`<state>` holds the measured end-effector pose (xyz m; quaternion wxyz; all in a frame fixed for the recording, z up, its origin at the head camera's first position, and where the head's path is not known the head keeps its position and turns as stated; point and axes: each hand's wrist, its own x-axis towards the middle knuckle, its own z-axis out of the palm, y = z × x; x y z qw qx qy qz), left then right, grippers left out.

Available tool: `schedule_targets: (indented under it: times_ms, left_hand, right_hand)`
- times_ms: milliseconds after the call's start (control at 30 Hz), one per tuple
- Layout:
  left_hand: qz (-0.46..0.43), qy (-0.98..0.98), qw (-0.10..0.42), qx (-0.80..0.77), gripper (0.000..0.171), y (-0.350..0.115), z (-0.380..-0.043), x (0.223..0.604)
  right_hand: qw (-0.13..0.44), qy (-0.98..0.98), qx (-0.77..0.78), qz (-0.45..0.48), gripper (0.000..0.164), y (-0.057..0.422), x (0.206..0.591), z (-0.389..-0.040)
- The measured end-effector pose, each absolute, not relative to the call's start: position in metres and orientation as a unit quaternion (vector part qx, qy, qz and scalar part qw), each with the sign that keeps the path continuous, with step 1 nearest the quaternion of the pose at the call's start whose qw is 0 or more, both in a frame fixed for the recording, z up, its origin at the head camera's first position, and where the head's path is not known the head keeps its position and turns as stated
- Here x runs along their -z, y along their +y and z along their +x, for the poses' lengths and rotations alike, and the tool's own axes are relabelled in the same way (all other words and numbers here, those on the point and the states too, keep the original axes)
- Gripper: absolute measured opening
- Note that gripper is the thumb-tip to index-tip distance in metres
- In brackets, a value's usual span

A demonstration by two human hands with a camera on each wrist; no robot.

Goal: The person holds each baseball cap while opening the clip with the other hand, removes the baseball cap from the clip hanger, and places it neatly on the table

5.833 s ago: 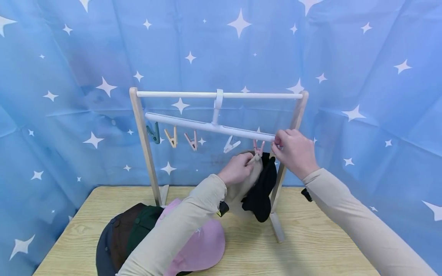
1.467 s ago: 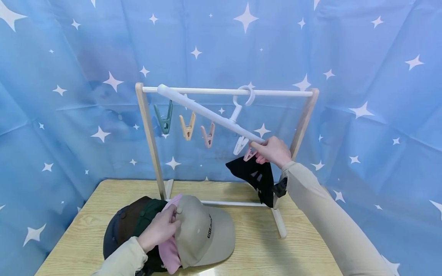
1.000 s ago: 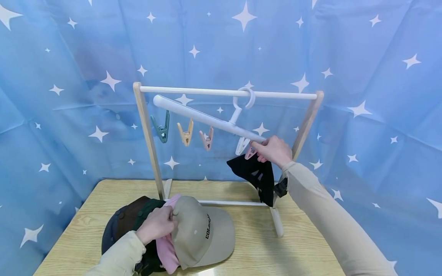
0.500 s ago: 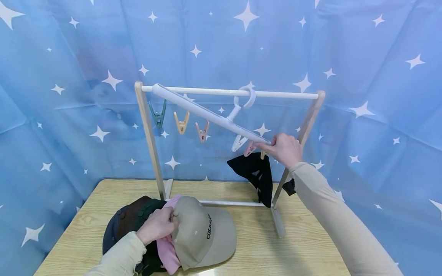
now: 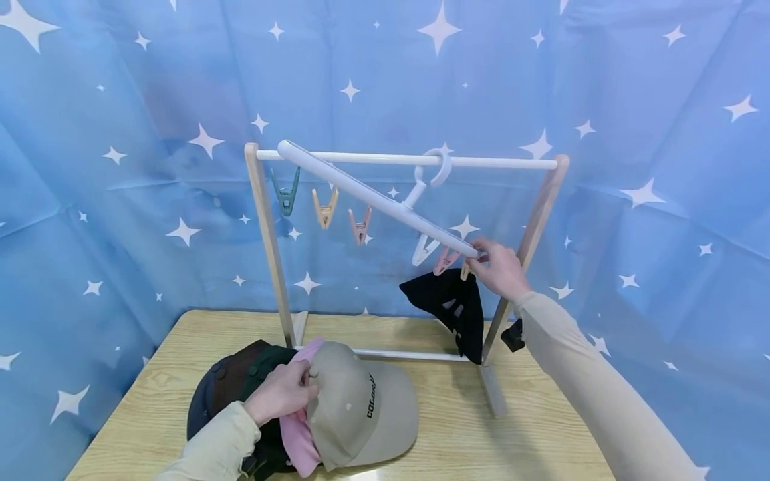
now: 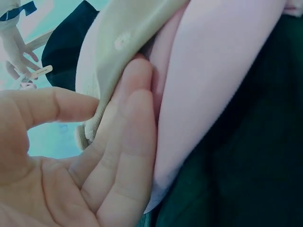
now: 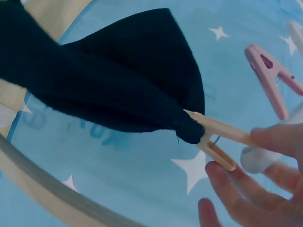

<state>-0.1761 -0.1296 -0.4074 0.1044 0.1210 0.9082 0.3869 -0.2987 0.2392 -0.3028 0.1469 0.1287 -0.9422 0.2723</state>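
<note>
My left hand pinches the back edge of a tan baseball cap, thumb outside and fingers inside it. The cap lies against a pink cap at the front of the row. My right hand is at the low right end of a tilted white hanger. In the right wrist view its thumb and fingertips are on the two handles of a beige clothespin. That clothespin bites the edge of a black cap, which hangs down from it.
The hanger hooks over the white bar of a wooden rack. Other clothespins, green, yellow, pink and white, hang along it. Dark green, brown and navy caps sit left on the wooden table.
My left hand has brought the tan cap from the rack down to the cap row. My right hand has shifted slightly right along the hanger's end, baring the beige clothespin; the hanger now tilts more steeply.
</note>
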Motion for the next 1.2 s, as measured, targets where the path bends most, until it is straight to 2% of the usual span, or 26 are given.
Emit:
schedule_targets:
  times_ms: [467, 633, 800, 1200]
  left_hand:
    - [0.152, 0.919, 0.09, -0.353, 0.013, -0.138, -0.178, 0.386]
    - [0.129, 0.932, 0.063, -0.333, 0.011, -0.135, -0.181, 0.374]
    - [0.128, 0.939, 0.041, -0.318, 0.011, -0.127, -0.185, 0.364]
    - [0.203, 0.928, 0.032, -0.311, 0.011, -0.091, -0.197, 0.352]
  right_hand:
    - [0.173, -0.935, -0.27, 0.15, 0.031, 0.259, 0.279, -0.269]
    - [0.19, -0.931, -0.268, 0.161, 0.028, 0.263, 0.268, -0.26]
    - [0.202, -0.929, -0.265, 0.164, 0.026, 0.265, 0.256, -0.256]
    - [0.216, -0.93, -0.27, 0.124, 0.029, 0.271, 0.241, -0.246]
